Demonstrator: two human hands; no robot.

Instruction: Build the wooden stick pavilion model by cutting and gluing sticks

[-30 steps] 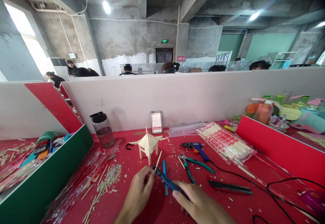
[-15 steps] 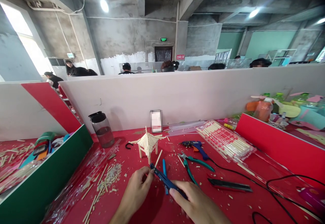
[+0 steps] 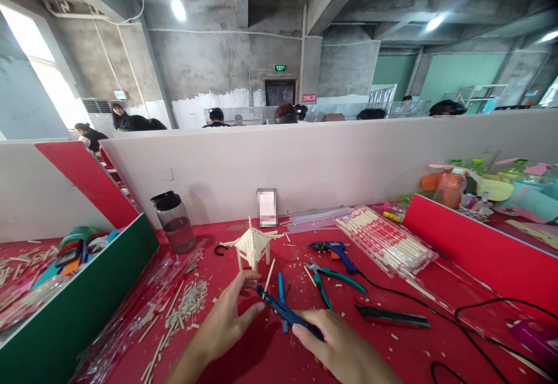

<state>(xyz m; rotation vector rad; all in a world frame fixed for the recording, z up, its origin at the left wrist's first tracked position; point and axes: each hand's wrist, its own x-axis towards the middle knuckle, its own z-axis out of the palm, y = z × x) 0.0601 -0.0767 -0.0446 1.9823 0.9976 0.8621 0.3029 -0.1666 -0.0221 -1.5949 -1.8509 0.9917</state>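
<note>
A dark blue, narrow hand tool [image 3: 283, 309] with a dark head is gripped in my right hand [image 3: 333, 337], its head pointing up and left; its exact kind is unclear. My left hand [image 3: 226, 311] is open, thumb and fingers apart, just left of the tool's head. Its fingertips reach toward the front of a small pavilion model [image 3: 253, 246] made of pale wooden sticks; whether they touch it I cannot tell. One loose stick [image 3: 269, 275] lies by the tool's head. Beneath the tool lies a lighter blue rod-shaped item [image 3: 281, 288].
Right of the hands lie green-handled cutters [image 3: 331, 282], a glue gun [image 3: 335, 251] with a black cord, a black utility knife [image 3: 392, 316] and bagged sticks [image 3: 387, 241]. At left are a water bottle [image 3: 174, 224] and stick scraps [image 3: 189, 308]. A phone [image 3: 267, 207] leans on the partition.
My left hand has opened from a pinch at the tool's head, with its fingers moving up toward the model. The tool's head has dropped slightly; my right hand stays nearly still.
</note>
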